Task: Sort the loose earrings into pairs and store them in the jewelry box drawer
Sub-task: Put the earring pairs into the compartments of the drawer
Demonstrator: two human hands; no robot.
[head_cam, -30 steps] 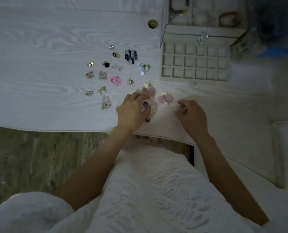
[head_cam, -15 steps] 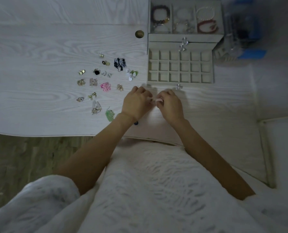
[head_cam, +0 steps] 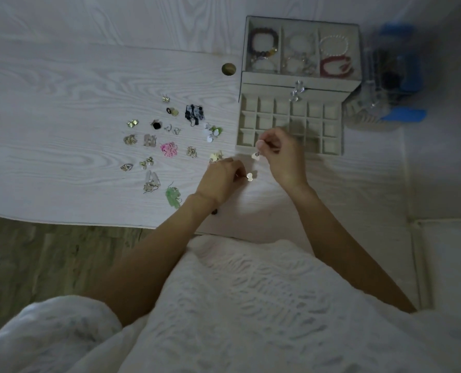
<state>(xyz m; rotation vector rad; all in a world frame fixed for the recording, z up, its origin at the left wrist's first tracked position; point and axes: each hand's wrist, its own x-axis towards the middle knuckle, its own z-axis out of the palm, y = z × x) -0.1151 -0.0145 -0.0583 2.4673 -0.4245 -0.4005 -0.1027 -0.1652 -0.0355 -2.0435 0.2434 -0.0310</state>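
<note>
White table (head_cam: 62, 109) — no legible writing; both hands (head_cam: 218, 181) pinch earrings (head_cam: 249, 176).

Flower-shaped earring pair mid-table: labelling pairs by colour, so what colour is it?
Pink, seen clearly in the head view.

Two hands (head_cam: 220, 179), one jewelry box (head_cam: 302, 76)

White wood-grain table (head_cam: 62, 84), round cable hole (head_cam: 228, 69) near its far edge. Grey-brown wood-plank floor (head_cam: 49, 259) below the near edge. Light dim, bluish.
</note>
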